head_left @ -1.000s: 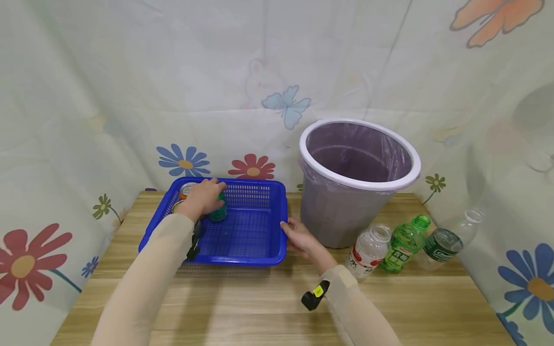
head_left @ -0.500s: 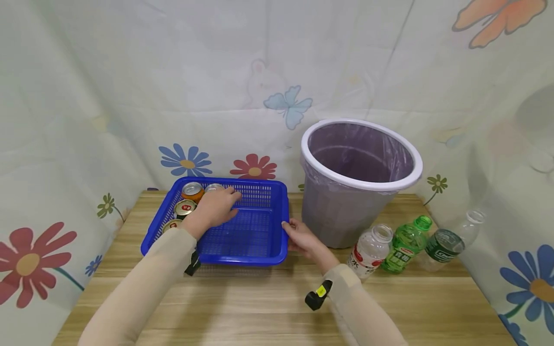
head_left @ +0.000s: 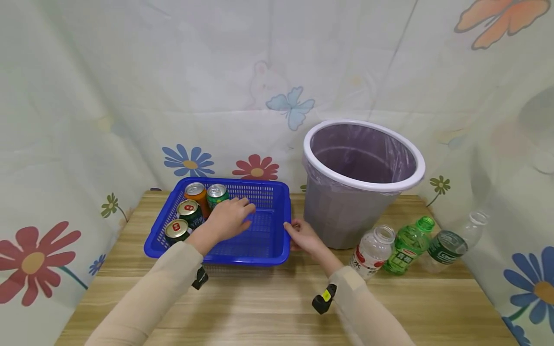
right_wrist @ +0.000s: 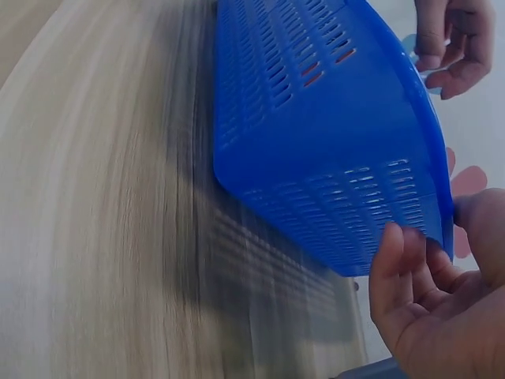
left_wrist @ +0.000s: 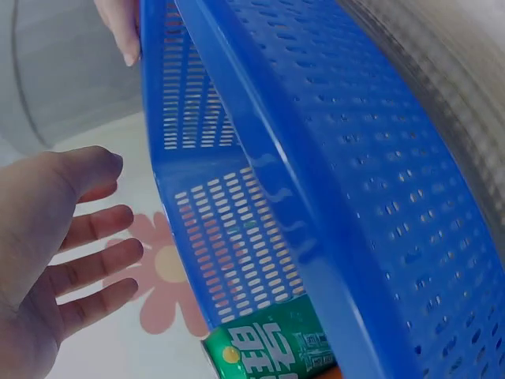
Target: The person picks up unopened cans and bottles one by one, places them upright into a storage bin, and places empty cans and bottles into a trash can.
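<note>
Blue plastic basket [head_left: 246, 261] held four drink cans [head_left: 188, 207] at left in my head view; the left hand [head_left: 228, 219] hung above, empty and loose. Left wrist: a low sweep, I judged, could topple the green can [left_wrist: 272, 344]. Right wrist: the right hand [right_wrist: 454, 317] pinched the rim [right_wrist: 431, 142]; jerking risked likewise.

Both arms in from the near side, pale sleeves [head_left: 144, 298] ending by the wrists. Left arm runs forward, angled to the person's right. Left hand [head_left: 227, 221]: back uppermost, loose; fingers [left_wrist: 102, 260] slightly bent, small gaps between them; thumb [left_wrist: 87, 164] standing apart. Right arm [head_left: 372, 307] runs forward, angled to the person's left. Right hand [head_left: 303, 235]: firm pinch grip, thumb on one side, fingers [right_wrist: 393, 272] curled on the other. Hands apart, not touching.
</note>
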{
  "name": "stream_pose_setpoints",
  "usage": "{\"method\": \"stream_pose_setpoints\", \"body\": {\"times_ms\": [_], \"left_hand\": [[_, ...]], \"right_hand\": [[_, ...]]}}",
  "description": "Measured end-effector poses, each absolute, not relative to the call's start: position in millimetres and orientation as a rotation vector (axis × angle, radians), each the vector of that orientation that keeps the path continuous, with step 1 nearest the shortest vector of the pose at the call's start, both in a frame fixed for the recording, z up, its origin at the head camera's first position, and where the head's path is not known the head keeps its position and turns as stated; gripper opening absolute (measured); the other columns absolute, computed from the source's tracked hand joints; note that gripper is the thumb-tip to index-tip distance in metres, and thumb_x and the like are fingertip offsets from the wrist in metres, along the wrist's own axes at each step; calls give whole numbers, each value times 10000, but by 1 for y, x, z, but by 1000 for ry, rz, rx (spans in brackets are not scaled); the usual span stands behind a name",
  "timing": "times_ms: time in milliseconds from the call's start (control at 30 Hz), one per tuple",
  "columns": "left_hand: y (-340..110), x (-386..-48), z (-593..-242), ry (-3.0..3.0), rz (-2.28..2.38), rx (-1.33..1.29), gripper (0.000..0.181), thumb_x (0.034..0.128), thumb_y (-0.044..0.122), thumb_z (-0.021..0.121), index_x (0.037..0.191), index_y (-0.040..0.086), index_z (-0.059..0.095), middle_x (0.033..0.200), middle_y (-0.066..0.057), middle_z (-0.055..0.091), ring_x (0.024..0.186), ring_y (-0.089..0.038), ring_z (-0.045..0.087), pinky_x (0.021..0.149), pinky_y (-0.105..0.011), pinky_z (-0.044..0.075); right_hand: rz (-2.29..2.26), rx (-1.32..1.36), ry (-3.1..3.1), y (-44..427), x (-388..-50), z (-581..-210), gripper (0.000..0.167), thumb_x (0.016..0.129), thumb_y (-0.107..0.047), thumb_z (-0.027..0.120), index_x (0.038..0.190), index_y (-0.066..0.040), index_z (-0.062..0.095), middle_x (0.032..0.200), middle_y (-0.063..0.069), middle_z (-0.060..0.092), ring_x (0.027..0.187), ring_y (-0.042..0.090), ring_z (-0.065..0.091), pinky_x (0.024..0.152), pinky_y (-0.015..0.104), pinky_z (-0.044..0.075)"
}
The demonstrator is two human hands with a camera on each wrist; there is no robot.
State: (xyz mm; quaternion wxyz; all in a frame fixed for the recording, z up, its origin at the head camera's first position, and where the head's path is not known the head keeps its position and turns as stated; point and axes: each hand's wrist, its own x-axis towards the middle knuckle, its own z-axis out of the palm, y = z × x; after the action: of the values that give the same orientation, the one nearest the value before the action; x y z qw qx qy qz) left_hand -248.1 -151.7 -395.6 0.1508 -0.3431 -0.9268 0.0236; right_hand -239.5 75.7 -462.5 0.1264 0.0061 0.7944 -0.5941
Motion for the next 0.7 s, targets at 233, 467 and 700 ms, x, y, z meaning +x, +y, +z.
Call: {"method": "stream_pose_setpoints", "body": {"times_ms": [233,467,700], "left_hand": [[-149,-246,-394,-2597,20,-982,220,800,292,701,958,150,644,898,-17,617,720,-177,574,646,-294,528],[-145,-244,-394,-2596,-23,-978,214,805,281,692,966,148,645,908,-23,626,737,-189,581,666,-306,531],[-142,-245,-394,-2605,-137,-957,216,810,270,689,989,159,645,914,-9,616,769,-170,584,693,-286,531]], "right_hand": [[-1484,-115,2646,81,-233,-456,215,908,-236,567,957,-35,512,742,60,555,520,188,559,537,355,531],[-1246,-365,2907,92,-222,-449,177,863,-216,629,935,-69,561,801,23,618,666,133,578,592,253,464],[-1145,-658,2977,102,-213,-440,190,831,-154,663,959,-35,585,857,48,622,762,149,604,690,272,516]]}}
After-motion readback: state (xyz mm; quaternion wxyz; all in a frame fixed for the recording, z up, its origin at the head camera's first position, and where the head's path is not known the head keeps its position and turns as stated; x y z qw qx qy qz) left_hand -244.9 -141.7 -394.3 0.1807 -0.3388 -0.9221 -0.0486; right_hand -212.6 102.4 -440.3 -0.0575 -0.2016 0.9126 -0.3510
